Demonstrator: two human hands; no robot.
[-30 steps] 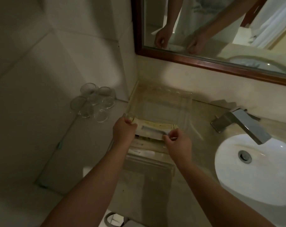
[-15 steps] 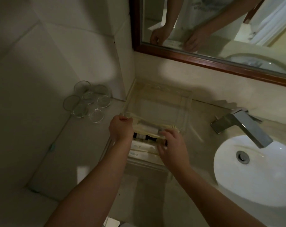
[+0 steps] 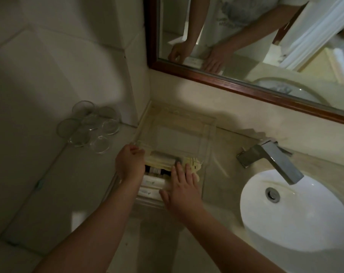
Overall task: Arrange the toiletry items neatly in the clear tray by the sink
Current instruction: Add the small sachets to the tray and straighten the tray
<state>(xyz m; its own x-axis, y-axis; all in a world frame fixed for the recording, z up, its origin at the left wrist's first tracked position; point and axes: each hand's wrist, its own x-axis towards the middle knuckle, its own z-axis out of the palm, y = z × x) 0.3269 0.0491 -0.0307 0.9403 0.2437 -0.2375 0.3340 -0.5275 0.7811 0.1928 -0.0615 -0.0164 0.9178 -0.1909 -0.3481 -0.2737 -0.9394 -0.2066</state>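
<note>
Clear tray (image 3: 187,133) in tabletop (image 3: 222,174) corner, just left of sink (image 3: 285,223). Toiletry items (image 3: 153,181) lie side by side at tray's near end. Left hand (image 3: 130,164): fingers curled at row's left end; cannot tell what it grips. Right hand (image 3: 184,186): fingers straight, flat on items, gripping nothing.
</note>
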